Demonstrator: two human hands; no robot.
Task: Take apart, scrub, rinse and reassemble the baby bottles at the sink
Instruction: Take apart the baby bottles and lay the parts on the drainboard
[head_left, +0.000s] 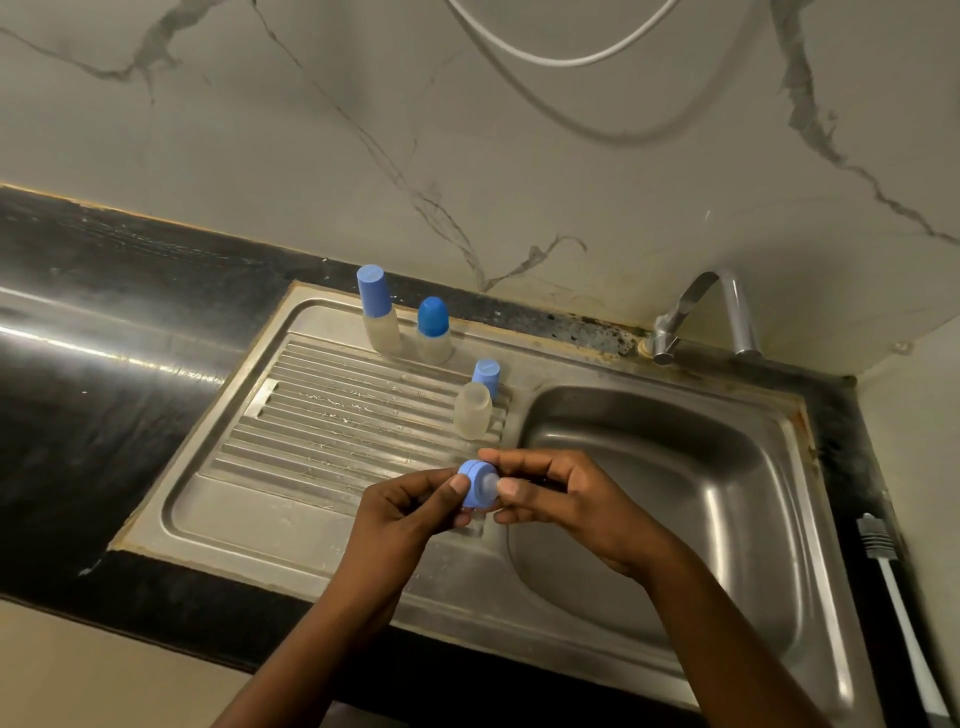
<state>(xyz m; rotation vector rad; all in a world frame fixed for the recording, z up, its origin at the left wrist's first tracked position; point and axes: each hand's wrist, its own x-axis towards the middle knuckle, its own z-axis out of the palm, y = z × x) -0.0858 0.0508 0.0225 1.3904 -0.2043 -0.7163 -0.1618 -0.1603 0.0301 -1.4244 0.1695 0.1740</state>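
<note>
My left hand (410, 506) grips a light blue screw collar (475, 487) over the edge of the steel drainboard (291, 499). My right hand (558, 496) pinches the clear teat (491, 483) seated in that collar. An open, cloudy bottle body (472, 411) stands on the drainboard ribs, with a blue cap (486, 375) just behind it. Two capped bottles stand at the back: a taller one with a light blue cap (378, 312) and a shorter one with a darker blue cap (434, 330).
The sink basin (675, 499) lies to the right under a chrome tap (722, 317). A bottle brush with a white handle (901, 613) lies on the black counter at the far right. Black countertop (104, 364) stretches left. A white hose hangs on the marble wall.
</note>
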